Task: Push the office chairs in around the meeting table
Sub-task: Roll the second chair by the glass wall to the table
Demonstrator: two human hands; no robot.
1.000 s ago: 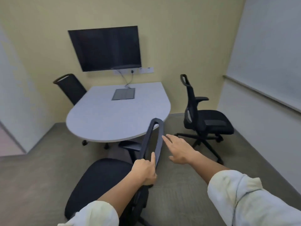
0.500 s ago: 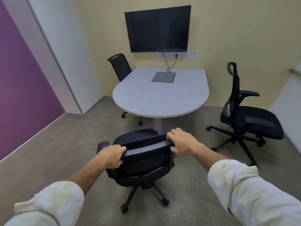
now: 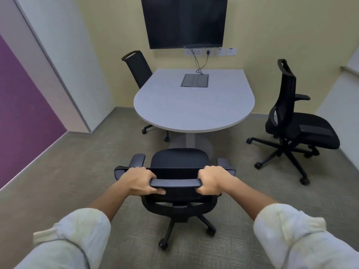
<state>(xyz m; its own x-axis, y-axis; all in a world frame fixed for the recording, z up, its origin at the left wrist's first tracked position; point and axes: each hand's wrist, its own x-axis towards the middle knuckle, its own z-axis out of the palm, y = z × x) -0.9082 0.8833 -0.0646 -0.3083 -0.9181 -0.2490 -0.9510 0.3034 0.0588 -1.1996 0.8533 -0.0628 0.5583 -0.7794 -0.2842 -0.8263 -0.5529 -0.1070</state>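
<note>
A black office chair (image 3: 179,162) stands just in front of me, facing the white meeting table (image 3: 192,107), its seat a short way from the table's rounded near edge. My left hand (image 3: 138,180) and my right hand (image 3: 212,181) both grip the top bar of its backrest, one at each end. A second black chair (image 3: 138,67) is tucked in at the table's far left. A third black chair (image 3: 293,117) stands apart on the right, turned away from the table.
A dark screen (image 3: 185,20) hangs on the yellow wall behind the table, with cables running down to a grey hatch (image 3: 194,80) in the tabletop. A purple wall (image 3: 21,98) and white column close the left side. Carpet lies open around me.
The near chair has turned from side-on to facing the table. My right hand closed on its backrest, and both hands now hold the top bar squarely. My view has swung right and centred on the table.
</note>
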